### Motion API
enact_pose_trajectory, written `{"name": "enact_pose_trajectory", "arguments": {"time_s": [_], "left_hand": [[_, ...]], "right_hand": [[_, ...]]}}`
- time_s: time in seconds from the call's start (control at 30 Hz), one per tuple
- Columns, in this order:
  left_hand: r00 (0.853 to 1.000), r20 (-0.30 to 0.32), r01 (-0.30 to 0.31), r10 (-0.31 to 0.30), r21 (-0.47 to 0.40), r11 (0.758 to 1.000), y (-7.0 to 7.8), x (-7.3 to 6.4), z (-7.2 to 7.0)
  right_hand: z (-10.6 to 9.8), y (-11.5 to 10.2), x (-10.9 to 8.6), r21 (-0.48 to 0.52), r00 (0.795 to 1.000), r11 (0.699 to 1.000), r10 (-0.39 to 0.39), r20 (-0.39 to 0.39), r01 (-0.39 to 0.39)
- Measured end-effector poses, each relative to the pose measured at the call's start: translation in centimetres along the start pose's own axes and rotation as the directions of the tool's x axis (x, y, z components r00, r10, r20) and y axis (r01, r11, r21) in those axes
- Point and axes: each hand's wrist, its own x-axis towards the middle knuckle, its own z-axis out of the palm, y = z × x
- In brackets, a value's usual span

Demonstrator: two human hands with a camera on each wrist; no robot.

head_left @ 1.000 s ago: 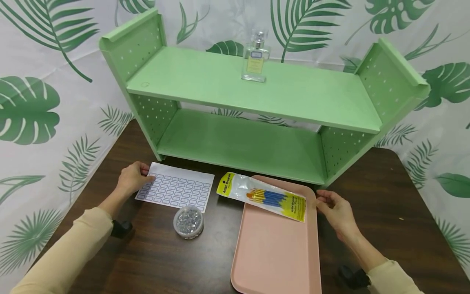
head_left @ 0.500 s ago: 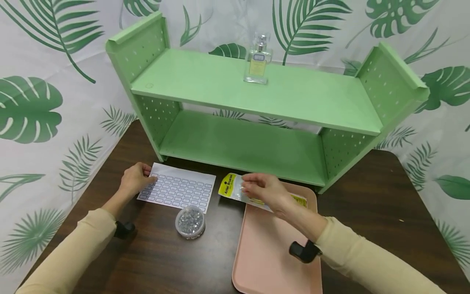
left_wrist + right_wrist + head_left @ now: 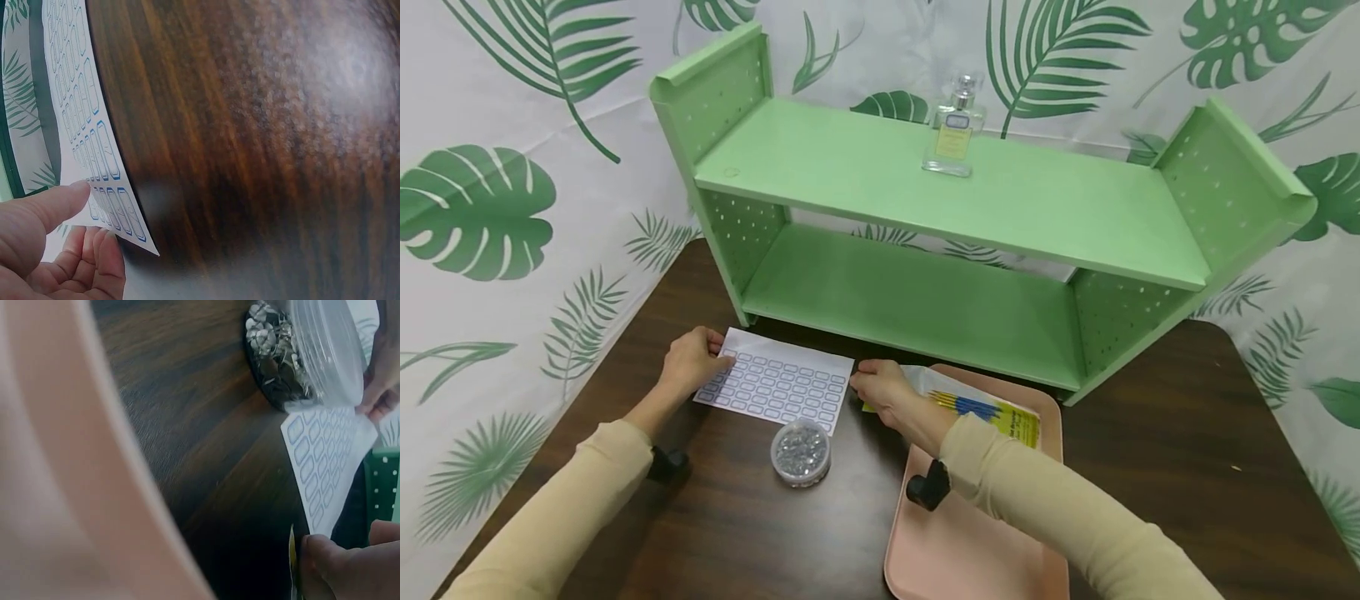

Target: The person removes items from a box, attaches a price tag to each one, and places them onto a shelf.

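A white sheet of blue-bordered labels lies before the green shelf, its left part raised a little. My left hand pinches its left edge, thumb on the printed face and curled fingers behind, as the left wrist view shows. At the opposite edge my right hand has thumb and fingertips at the sheet's corner; in the right wrist view the thumb overlaps that corner. A round clear jar of silvery pieces stands at the sheet's front edge. Under my right wrist is a brush packet, its left end mostly hidden.
The packet lies across the far end of a pink tray. Behind stands a two-level green shelf, with a glass perfume bottle on its upper level. A leaf-patterned cloth hangs around the dark wooden table.
My right hand has moved left from beside the tray, over the brush packet, to the label sheet's right edge. My left hand stays on the sheet. The head view has shifted slightly.
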Motion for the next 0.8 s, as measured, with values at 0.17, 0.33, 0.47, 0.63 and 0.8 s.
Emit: {"name": "enact_pose_trajectory", "arguments": {"time_s": [0.17, 0.33, 0.47, 0.63, 0.8], "left_hand": [[1.0, 0.008, 0.005, -0.005, 0.0, 1.0, 0.6, 0.2, 0.2], [1.0, 0.011, 0.02, -0.02, -0.002, 1.0, 0.7, 0.3, 0.2], [1.0, 0.014, 0.023, -0.023, -0.003, 1.0, 0.8, 0.1, 0.0], [0.999, 0.014, 0.029, -0.029, -0.007, 1.0, 0.8, -0.1, -0.3], [1.0, 0.003, 0.022, -0.022, -0.027, 0.999, 0.4, -0.3, -0.4]], "right_hand": [[0.4, 0.5, 0.3, 0.049, 0.999, 0.999, 0.004, -0.043, -0.002], [1.0, 1.0, 1.0, 0.076, 0.996, 0.997, 0.003, -0.091, 0.004], [1.3, 1.3, 1.6, 0.126, 0.991, 0.99, -0.038, -0.127, 0.054], [1.5, 1.4, 2.1, 0.151, 0.988, 0.984, -0.072, -0.133, 0.092], [1.7, 1.5, 2.2, 0.119, 0.987, 0.986, -0.098, -0.127, 0.113]]}}
